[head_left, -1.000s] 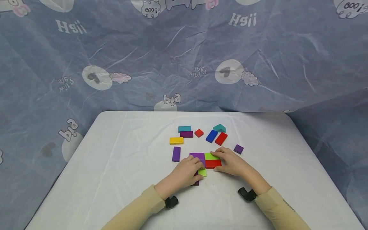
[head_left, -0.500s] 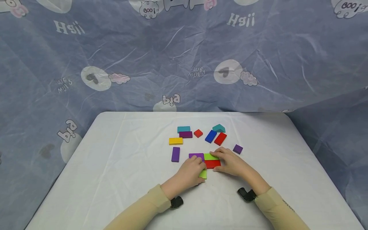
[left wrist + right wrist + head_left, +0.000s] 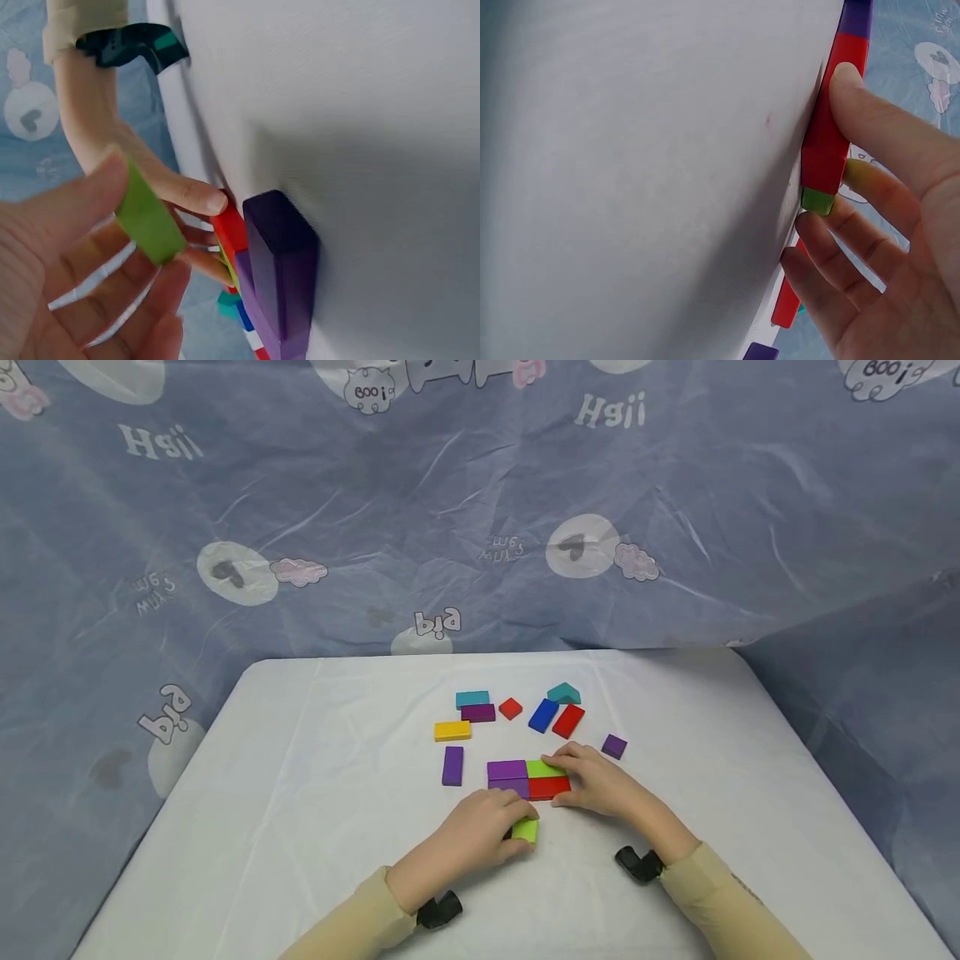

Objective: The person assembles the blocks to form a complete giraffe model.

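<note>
My left hand pinches a lime-green block between thumb and fingertips, close in front of a cluster of flat blocks. A dark purple block lies beside it in the left wrist view. The cluster has two purple blocks on the left, a red block at the near right and another green block behind the red. My right hand spans the cluster's right end, its thumb pressing the red block's near side and its index finger at the green block's far side.
Behind the cluster lie a yellow block, a teal block, a dark purple block, a small red block, a blue block, a red block and a teal triangle. A purple block lies left, a small purple one right.
My left hand has drawn back toward the front edge with the green block, uncovering more of the near purple block. The right hand keeps its hold on the cluster.
</note>
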{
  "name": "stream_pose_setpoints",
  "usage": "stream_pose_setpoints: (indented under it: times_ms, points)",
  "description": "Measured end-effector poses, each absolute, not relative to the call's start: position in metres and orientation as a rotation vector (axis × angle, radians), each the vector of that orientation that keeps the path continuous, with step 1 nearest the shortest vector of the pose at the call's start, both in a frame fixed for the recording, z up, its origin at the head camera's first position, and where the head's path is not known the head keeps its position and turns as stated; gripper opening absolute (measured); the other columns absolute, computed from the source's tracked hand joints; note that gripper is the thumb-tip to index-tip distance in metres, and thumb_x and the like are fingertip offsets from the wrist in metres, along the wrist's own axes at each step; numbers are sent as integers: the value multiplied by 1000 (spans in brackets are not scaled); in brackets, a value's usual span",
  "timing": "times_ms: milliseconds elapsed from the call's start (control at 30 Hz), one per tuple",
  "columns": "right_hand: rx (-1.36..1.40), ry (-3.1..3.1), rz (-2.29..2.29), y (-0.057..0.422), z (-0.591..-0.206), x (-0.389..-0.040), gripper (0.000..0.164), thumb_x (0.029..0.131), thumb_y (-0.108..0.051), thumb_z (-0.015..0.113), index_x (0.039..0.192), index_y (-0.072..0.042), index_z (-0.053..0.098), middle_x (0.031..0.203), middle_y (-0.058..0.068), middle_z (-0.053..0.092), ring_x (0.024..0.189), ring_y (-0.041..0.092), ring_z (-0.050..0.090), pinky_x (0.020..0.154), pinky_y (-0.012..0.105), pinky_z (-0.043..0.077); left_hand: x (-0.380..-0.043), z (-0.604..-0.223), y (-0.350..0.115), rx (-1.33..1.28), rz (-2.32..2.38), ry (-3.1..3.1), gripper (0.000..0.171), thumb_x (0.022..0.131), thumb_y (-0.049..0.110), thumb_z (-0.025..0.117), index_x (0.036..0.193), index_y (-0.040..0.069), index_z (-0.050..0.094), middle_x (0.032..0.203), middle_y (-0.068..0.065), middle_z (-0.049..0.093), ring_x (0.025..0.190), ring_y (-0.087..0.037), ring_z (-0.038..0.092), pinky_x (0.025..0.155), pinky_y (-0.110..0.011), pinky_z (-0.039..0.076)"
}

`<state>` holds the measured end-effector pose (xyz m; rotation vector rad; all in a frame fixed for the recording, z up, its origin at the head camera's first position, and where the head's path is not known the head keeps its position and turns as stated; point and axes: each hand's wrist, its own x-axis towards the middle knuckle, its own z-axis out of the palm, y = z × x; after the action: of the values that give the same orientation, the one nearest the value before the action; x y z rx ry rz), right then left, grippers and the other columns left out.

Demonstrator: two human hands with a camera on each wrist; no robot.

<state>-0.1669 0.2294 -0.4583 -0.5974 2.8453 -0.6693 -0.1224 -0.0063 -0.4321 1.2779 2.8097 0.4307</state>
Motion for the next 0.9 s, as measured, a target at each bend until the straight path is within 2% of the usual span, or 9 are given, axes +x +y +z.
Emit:
stream_pose_setpoints:
  times_ms: [167,400,733,900]
  points:
    - [-591,2845,-658,229,-460,-169,62,81,-29,81,137,-12,60,120,5,60,112,24,54,97,46,53,-108,-433,-24,1334,391,2759,32,82,37,80,108,19,72,97,8,68,83,-3,59,83,-21,53]
    - [-578,2840,-661,230,-461,-169,63,81,-30,81,138,-13,59,122,5,59,113,24,54,97,46,53,-98,-445,-38,1360,387,2797,37,78,40,82,103,15,71,90,8,65,75,0,53,72,-16,50]
    - [-572,2835,-660,229,-462,-170,63,81,-30,81,138,-13,59,122,6,60,114,25,54,99,47,52,-95,-460,-38,1308,256,2797,47,76,48,82,104,15,64,89,8,57,70,-1,45,64,-14,45]
    - [-572,2832,-669,229,-460,-170,63,81,-29,81,138,-12,59,122,6,60,114,26,53,99,48,52,-98,-460,-45,1226,382,2735,42,74,41,85,99,16,63,90,9,58,73,1,49,68,-14,49]
